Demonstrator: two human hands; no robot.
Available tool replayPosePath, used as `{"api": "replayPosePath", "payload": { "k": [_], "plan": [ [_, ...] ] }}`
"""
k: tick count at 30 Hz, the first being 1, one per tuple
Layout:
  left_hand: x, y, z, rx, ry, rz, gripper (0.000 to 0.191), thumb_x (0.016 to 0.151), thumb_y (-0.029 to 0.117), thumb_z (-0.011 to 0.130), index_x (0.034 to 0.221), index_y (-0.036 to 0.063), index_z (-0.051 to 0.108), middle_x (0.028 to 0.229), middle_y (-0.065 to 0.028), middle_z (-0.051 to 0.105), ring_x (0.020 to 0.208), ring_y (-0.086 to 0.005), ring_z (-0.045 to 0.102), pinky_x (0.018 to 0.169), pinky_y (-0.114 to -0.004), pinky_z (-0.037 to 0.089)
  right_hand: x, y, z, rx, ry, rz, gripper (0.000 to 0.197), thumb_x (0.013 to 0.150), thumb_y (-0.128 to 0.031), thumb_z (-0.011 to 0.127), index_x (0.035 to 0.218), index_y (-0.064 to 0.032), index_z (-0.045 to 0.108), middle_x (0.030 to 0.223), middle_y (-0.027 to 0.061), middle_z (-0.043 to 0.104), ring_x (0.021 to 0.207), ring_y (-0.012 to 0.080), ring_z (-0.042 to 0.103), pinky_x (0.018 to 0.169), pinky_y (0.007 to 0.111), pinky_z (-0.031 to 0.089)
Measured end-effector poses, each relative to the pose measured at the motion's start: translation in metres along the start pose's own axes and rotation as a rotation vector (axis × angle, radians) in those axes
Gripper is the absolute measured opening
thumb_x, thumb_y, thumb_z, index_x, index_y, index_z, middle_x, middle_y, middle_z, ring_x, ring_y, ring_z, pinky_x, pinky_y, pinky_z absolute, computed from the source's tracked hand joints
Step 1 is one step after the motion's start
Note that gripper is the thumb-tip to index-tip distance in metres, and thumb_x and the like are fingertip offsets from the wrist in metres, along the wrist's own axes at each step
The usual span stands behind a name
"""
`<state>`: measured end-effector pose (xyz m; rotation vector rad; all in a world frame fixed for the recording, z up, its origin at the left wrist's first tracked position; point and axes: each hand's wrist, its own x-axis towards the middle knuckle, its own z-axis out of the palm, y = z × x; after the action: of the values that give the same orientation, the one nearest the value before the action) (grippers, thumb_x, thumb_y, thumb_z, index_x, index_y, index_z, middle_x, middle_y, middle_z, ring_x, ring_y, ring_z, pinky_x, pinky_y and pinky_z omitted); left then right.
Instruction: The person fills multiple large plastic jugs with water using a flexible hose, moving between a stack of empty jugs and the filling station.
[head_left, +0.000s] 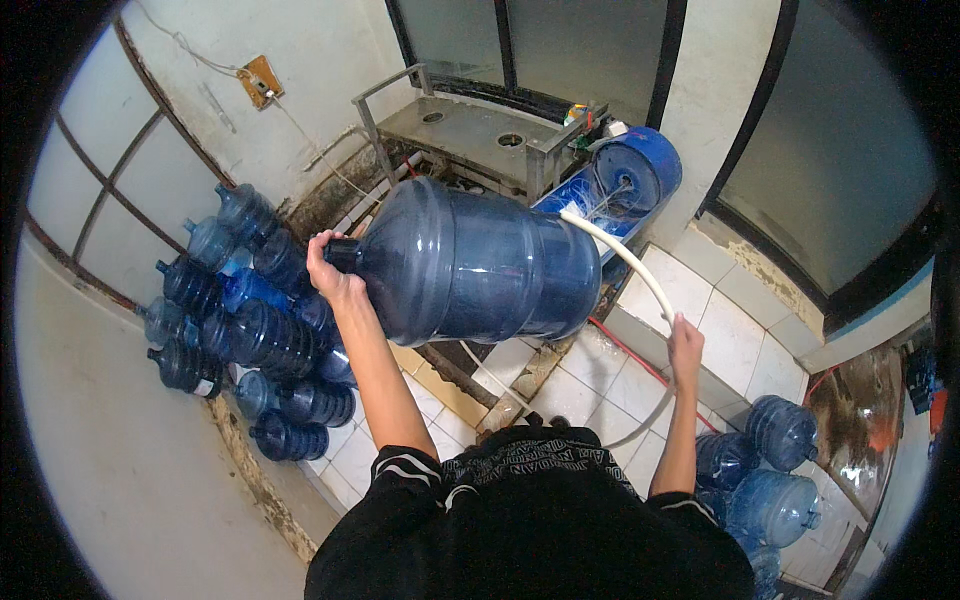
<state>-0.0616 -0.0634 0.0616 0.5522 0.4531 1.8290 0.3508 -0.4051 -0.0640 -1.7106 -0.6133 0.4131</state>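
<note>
A large translucent blue water jug (487, 262) lies on its side in front of me, its neck pointing left. My left hand (334, 268) is closed around the dark neck of this jug. To the right, my right hand (684, 346) grips a white hose (634, 262). From that hand the hose arcs up to the jug's base end, where its tip lies at or against the upper side; whether it touches cannot be told. Its lower part curves back towards my body. What supports the jug from below is hidden.
Many blue water jugs (274, 337) are stacked at left, and several more (776, 506) at lower right. Behind the held jug stand a metal bench (465, 131) and a blue drum (649, 161). A red hose (626, 349) runs along the raised tiled ledge (682, 281).
</note>
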Motion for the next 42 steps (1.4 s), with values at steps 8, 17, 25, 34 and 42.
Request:
{"api": "replayPosePath", "payload": {
  "k": [8,17,25,34,42],
  "plan": [
    [-0.011,-0.023,0.066,0.189,0.426,-0.003,0.019,0.060,0.004,0.071,0.070,-0.0015,0.055,0.069,-0.0075,0.057,0.052,-0.0205,0.055,0.048,-0.036,0.050,-0.067,0.010,-0.037,-0.041,0.038,0.057,0.044,0.096,-0.035,0.047,0.061,-0.0080,0.051,0.050,-0.0064,0.037,0.044,0.0027,0.032,0.040,0.022,0.022],
    [-0.021,-0.108,0.113,0.509,0.372,0.115,0.036,0.055,0.010,0.076,0.085,-0.0022,0.060,0.080,-0.0075,0.062,0.070,-0.0200,0.057,0.068,-0.033,0.047,-0.073,-0.040,-0.015,0.150,-0.076,0.018,0.041,0.096,-0.030,0.048,0.061,-0.0091,0.045,0.052,-0.0069,0.035,0.046,0.0022,0.030,0.041,0.022,0.021],
    [-0.074,-0.173,0.102,1.001,0.115,0.377,0.037,0.055,0.018,0.078,0.083,-0.0018,0.063,0.078,-0.0127,0.066,0.071,-0.0223,0.062,0.072,-0.034,0.049,-0.053,-0.079,0.008,0.153,-0.205,-0.084,0.039,0.096,-0.027,0.048,0.063,-0.0067,0.048,0.054,-0.0071,0.035,0.049,0.0027,0.029,0.043,0.022,0.021],
    [-0.139,-0.185,0.037,1.012,-0.581,0.508,0.041,0.056,0.019,0.079,0.089,0.0033,0.061,0.079,-0.0142,0.064,0.074,-0.0257,0.064,0.071,-0.034,0.051,-0.039,-0.094,0.067,0.085,-0.294,-0.147,0.036,0.096,-0.027,0.048,0.078,0.0010,0.060,0.058,-0.0057,0.038,0.054,0.0037,0.032,0.047,0.023,0.023],
    [-0.171,-0.171,-0.003,1.072,-0.828,0.699,0.042,0.056,0.014,0.079,0.089,0.0017,0.057,0.088,-0.0141,0.062,0.083,-0.0298,0.062,0.077,-0.036,0.051,-0.010,-0.071,0.084,0.012,-0.372,-0.108,0.042,0.097,-0.029,0.047,0.062,-0.0045,0.044,0.056,-0.0061,0.035,0.054,0.0038,0.029,0.046,0.025,0.020]
  ]
}}
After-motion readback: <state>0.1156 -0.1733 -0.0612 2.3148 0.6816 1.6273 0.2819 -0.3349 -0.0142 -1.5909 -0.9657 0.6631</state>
